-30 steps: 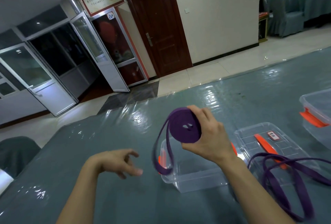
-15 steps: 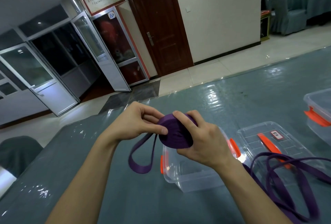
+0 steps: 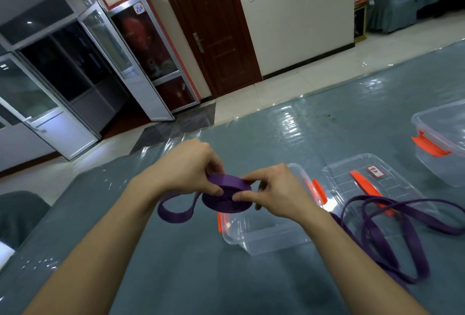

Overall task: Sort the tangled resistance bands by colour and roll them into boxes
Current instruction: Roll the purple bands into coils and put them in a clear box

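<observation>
Just above the table, at the middle of the view, the left hand (image 3: 191, 166) and the right hand (image 3: 276, 188) are sitting close together. Both are pinching the flat, tightly rolled coil of purple elastic resistance band (image 3: 227, 200) between them. The left thumb is pressing on the coil's left edge while its fingers are curling over the far side. The right thumb and forefinger are gripping the coil's right edge. The coil is lying nearly level, tipped slightly toward the camera. An unrolled purple tail (image 3: 176, 210) of the same band is trailing out from the coil's left side and hanging in a loop beneath the left wrist; whether it is touching the table cannot be told. Directly under the coil and the right hand, a transparent rectangular plastic box with orange clasps (image 3: 264, 236) is standing open. The coil is hovering over its left end and is not inside it. Just to the right of that box, a clear plastic lid with an orange strip and a small label (image 3: 372, 181) is lying flat. Loose purple resistance bands (image 3: 392, 236) are sprawling in long loops across the lid and the table, running under the right forearm. Farther right, apart from the rest, a second clear plastic box with an orange clasp (image 3: 448, 143) is sitting at the frame's edge. All of this is resting on a grey-green tablecloth under a glossy clear sheet (image 3: 176, 277), and a dark brown wooden door (image 3: 214, 25) is standing closed across the tiled floor.
</observation>
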A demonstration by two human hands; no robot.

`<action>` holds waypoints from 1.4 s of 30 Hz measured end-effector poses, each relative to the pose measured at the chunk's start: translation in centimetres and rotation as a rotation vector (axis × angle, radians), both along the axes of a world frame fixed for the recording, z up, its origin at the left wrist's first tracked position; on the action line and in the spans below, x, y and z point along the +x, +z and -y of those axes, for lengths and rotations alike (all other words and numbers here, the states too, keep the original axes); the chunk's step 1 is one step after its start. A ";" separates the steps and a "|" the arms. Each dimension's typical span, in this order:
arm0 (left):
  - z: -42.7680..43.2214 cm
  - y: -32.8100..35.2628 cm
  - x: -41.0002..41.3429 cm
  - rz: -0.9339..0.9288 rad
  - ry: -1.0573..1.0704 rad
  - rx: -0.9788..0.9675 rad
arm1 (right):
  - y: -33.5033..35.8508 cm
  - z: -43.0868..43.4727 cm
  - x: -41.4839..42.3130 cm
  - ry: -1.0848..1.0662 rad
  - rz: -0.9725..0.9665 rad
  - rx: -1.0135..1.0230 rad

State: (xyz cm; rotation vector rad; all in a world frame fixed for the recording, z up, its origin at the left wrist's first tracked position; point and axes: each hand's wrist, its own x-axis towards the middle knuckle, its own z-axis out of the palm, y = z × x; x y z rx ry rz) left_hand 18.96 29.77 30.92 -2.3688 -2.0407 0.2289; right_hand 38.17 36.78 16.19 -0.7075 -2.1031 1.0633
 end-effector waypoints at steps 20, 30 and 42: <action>0.3 0.6 -2.8 0.547 0.121 -0.157 | -0.1 -0.1 -0.5 0.054 -0.203 -0.250; 0.7 -1.0 -4.1 0.876 0.212 -0.095 | 0.3 -0.8 0.6 0.112 -0.391 -0.497; 1.7 -5.6 -1.5 1.381 0.331 0.222 | -0.2 -0.1 -0.9 0.089 -0.744 -0.668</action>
